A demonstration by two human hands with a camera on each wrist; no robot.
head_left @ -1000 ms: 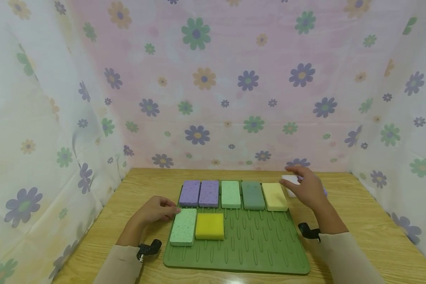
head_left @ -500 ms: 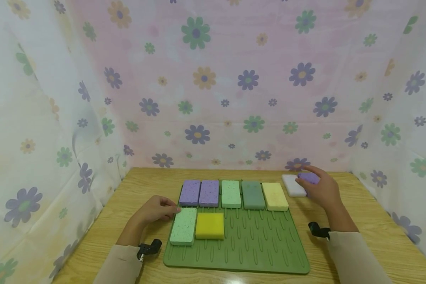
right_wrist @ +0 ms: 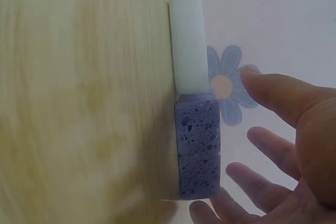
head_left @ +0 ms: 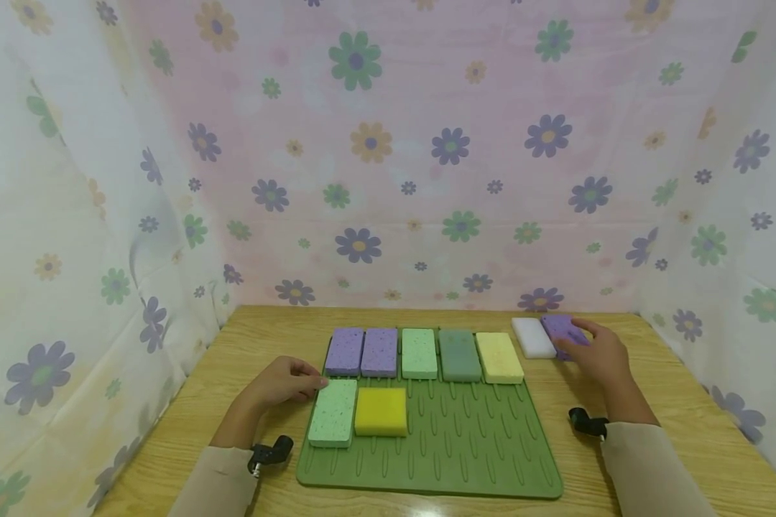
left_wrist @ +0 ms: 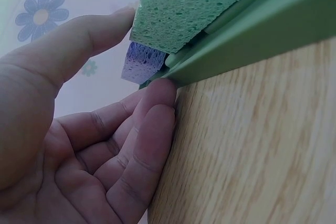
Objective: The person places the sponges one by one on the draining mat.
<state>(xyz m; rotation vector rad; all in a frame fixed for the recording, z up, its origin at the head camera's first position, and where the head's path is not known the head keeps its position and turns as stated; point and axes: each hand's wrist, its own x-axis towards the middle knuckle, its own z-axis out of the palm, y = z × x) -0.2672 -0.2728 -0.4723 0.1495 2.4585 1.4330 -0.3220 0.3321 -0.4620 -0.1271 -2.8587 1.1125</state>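
Beside the upper left corner of the green ridged mat, my left hand rests with loosely curled fingers. Its thumb touches the edge of a speckled light green sponge. My right hand hovers at a purple sponge on the table, partly covering it. In the right wrist view the thumb and fingers are spread, with the thumb apart from that purple sponge. Against the purple sponge's left side lies a white sponge.
Along the mat's back stand two purple sponges, a light green one, a grey-green one and a pale yellow one. A bright yellow sponge lies in the front row. Flowered cloth surrounds the wooden table.
My right hand has moved right, off the white sponge and across the purple one, baring more of both. The left hand has stayed in place.
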